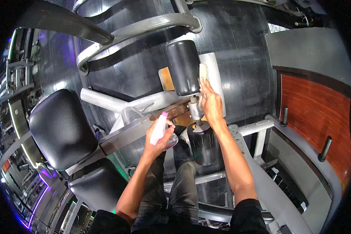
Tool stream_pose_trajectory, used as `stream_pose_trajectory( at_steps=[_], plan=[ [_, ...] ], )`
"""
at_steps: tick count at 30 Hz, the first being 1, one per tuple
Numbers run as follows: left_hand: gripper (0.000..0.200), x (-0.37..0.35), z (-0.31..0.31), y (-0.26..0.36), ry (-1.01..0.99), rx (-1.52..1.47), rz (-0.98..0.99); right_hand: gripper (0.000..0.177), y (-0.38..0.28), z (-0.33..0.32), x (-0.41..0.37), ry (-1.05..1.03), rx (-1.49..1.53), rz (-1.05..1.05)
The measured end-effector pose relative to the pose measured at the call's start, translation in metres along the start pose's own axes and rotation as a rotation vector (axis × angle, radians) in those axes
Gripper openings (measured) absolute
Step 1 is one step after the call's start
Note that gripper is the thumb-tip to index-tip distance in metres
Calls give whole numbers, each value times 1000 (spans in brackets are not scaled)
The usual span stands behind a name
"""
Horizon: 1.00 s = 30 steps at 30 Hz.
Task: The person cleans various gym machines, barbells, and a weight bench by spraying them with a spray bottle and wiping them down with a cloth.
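My left hand [158, 137] is closed around a spray bottle [159, 128] with a white and pink head and a clear body. It hangs above the machine's metal beam, left of the lower roller pad. My right hand [211, 102] presses a pale cloth [203, 74] to the right side of the upper black roller pad [182, 68]. Below it, a second black roller pad [204, 145] with pale scuffs sits on the same metal shaft [195, 108]. Part of the cloth is hidden by my fingers.
A black padded backrest [63, 128] and seat [95, 183] stand at the left. A curved grey tube frame [144, 29] crosses the far floor. At the right are a grey frame [257, 126], black pegs [325, 148] and a reddish wood panel [314, 117].
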<state>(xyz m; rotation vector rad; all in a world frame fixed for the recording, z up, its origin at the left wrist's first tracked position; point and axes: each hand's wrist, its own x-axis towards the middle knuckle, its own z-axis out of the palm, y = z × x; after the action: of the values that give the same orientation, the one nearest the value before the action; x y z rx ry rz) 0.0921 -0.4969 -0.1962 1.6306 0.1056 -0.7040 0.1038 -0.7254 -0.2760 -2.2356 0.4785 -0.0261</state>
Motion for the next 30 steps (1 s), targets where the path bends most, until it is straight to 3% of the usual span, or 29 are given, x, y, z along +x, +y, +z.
stream_pose_trajectory(
  at_steps=[2,7,10,15,17,20,22,25,30],
  plan=[
    [12,-3,2,-2,4,-4,-15,38,5,-6,12,-84,52,222],
    [13,-15,-2,-8,-17,19,-13,34,18,-18,43,-307,-27,348],
    [12,-20,-5,-7,-20,42,-9,35,-10,-15,55,83,-64,67],
    [11,-25,-14,-6,24,-3,-115,30,-76,13,136,335,-132,-509],
    [11,-25,-17,-11,32,-7,-89,28,-61,43,158,108,-243,-451],
    [11,-25,-24,-12,64,30,-32,28,-56,50,142,17,-412,-525],
    [11,-23,-23,-6,70,22,-25,29,-46,50,112,-60,-428,-407],
    [12,-21,-23,-2,73,-28,-66,30,-38,23,43,-186,-612,-657],
    [10,-21,-19,1,78,-24,-25,30,-38,-7,-15,-294,-619,-629]
  ],
)
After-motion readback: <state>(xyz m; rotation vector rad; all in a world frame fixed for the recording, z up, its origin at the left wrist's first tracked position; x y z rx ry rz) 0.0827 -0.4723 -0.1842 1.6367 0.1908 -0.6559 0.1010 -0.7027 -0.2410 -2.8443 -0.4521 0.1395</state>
